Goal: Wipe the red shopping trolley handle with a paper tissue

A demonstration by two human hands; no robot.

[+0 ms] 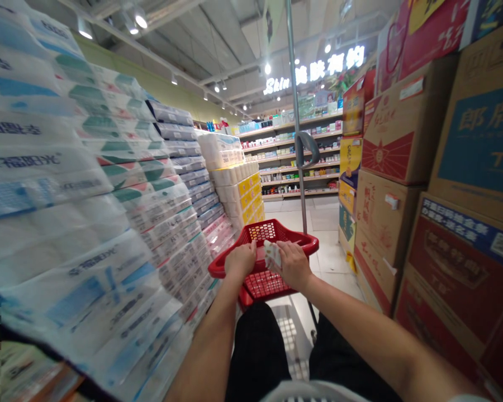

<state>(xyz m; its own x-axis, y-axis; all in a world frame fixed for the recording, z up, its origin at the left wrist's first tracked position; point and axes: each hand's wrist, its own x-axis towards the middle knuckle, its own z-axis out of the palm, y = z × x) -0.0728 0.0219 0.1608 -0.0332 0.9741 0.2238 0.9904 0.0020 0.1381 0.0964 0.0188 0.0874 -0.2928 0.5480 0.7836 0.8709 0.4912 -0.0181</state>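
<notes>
Right in front of me is a red plastic shopping basket (304, 241) with mesh walls, which looks like a trolley basket. My left hand (241, 260) is closed over its near rim at the left. My right hand (295, 264) is closed round a small white printed packet (272, 255), held over the basket's near side. What is inside the packet cannot be made out. The inner floor of the basket is mostly hidden by my hands.
Tall stacks of wrapped paper packs (142, 201) line the left side. On the right, cardboard cartons (396, 123) are piled high. A metal pole (300, 195) with a grey handle rises behind the basket. Stocked shelves (293, 151) stand beyond the tiled floor (324, 245).
</notes>
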